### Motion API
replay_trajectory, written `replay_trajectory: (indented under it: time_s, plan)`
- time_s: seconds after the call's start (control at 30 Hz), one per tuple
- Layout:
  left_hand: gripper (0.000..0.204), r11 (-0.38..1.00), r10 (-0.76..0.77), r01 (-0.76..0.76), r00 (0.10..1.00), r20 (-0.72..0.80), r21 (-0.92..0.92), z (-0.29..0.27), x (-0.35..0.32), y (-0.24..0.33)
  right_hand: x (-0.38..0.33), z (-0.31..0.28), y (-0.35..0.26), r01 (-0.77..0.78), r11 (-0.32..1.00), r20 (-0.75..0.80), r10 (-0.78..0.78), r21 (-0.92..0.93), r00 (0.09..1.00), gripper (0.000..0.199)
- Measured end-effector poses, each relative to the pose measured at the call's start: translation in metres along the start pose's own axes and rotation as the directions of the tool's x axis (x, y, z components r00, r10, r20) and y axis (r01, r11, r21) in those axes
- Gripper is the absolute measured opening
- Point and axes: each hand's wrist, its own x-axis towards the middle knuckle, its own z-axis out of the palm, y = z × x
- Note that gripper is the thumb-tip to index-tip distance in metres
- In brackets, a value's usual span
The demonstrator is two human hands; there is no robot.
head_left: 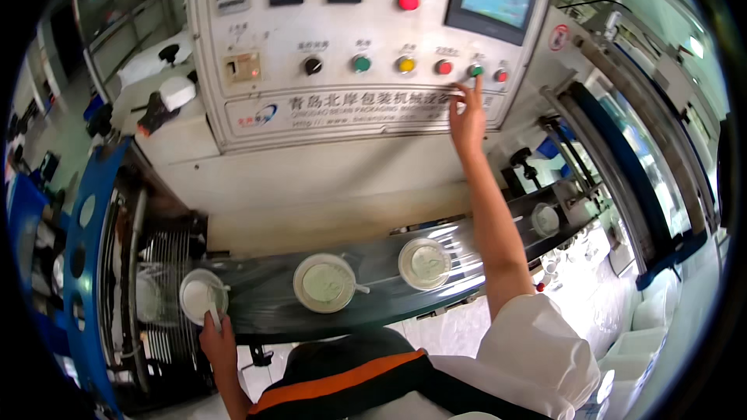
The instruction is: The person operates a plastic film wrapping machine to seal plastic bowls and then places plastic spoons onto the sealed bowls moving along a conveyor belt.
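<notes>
The right hand (468,118) is raised to the control panel (342,47), its extended fingertip on or at the green push-button (475,71), holding nothing; the left hand (215,334) is closed on a white spoon (213,313) dipping into the white bowl (203,295) at the conveyor belt's (366,284) left end. Right of that bowl along the belt sit two more bowls (324,283) (425,263) under clear film. The bowl appears light, thin-walled and easily deformed, and is judged best taken by its rim.
</notes>
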Motion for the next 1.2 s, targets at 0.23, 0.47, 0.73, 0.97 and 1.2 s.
replay_trajectory:
  time_s: [0.23, 0.47, 0.73, 0.97, 1.2]
  plan:
    - [0.026, 1.0, -0.005, 0.005, 1.0, -0.007, 0.029, -0.001, -0.005, 0.01, 0.012, -0.025, 0.02, 0.012, 0.957, 0.138, 0.029, -0.29, 0.99, 0.015]
    - [0.018, 0.997, 0.053, -0.057, 0.996, -0.074, -0.048, -0.004, -0.014, 0.04, 0.023, -0.011, 0.028, 0.141, 0.93, 0.098, -0.114, -0.34, 0.989, 0.014]
    - [0.027, 0.956, 0.293, -0.278, 0.916, 0.274, -0.091, 0.032, -0.037, 0.079, 0.031, -0.019, 0.082, 0.198, 0.898, 0.188, -0.133, -0.394, 0.973, 0.013]
    - [0.025, 0.944, 0.326, -0.304, 0.915, 0.238, -0.126, 0.025, -0.04, 0.067, 0.028, -0.009, 0.065, 0.201, 0.891, 0.175, -0.14, -0.406, 0.974, 0.019]
    - [0.027, 0.983, 0.181, -0.17, 0.966, 0.184, -0.075, 0.02, -0.04, 0.065, 0.028, -0.005, 0.063, 0.165, 0.893, 0.173, -0.1, -0.419, 0.98, 0.02]
